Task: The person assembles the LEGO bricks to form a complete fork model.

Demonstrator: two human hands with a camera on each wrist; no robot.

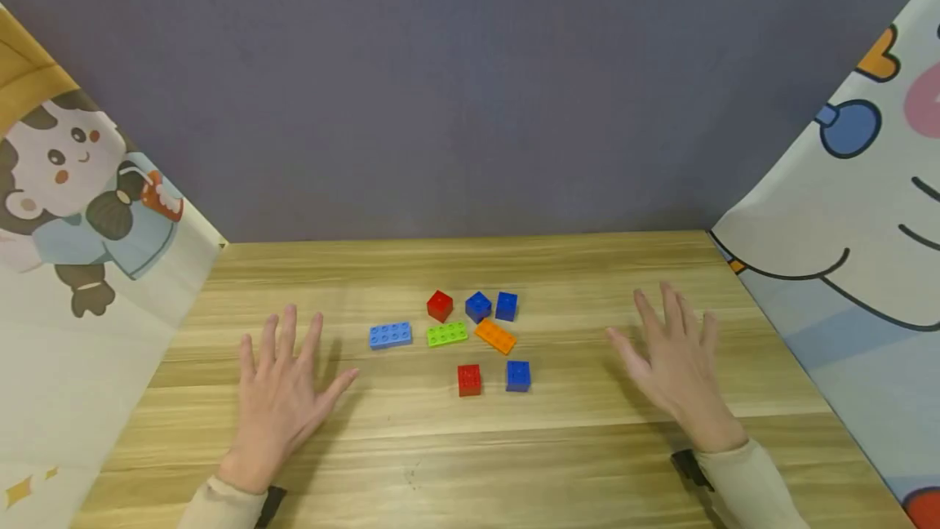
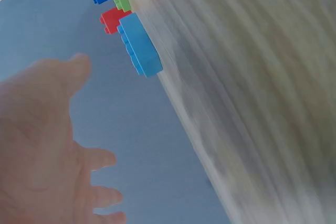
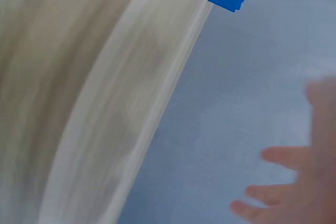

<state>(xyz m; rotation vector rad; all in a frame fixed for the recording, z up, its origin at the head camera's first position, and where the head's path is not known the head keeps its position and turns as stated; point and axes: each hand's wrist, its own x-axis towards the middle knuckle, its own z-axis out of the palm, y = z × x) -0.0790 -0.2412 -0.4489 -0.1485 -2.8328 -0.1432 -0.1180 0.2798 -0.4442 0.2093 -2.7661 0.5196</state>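
Observation:
My left hand (image 1: 279, 394) is held with fingers spread on the left, holding nothing; the light blue brick (image 1: 390, 335) is nearest to it. On the right, my right hand (image 1: 677, 366) is likewise spread and holds nothing. Between them lie a lime green brick (image 1: 447, 334), an orange brick (image 1: 495, 336), a red brick (image 1: 440, 306) and two dark blue bricks (image 1: 478, 307) at the back. Closer to me sit another red brick (image 1: 469, 380) and a dark blue brick (image 1: 517, 376). In the left wrist view, the light blue brick (image 2: 140, 44) appears beyond the thumb.
The bricks lie on a wood-grain table (image 1: 411, 464). A grey wall (image 1: 470, 104) rises behind its far edge. Panels with cartoon prints flank it, a left panel (image 1: 147, 300) and a right panel (image 1: 844, 349). Each wrist carries a black strap (image 1: 693, 468).

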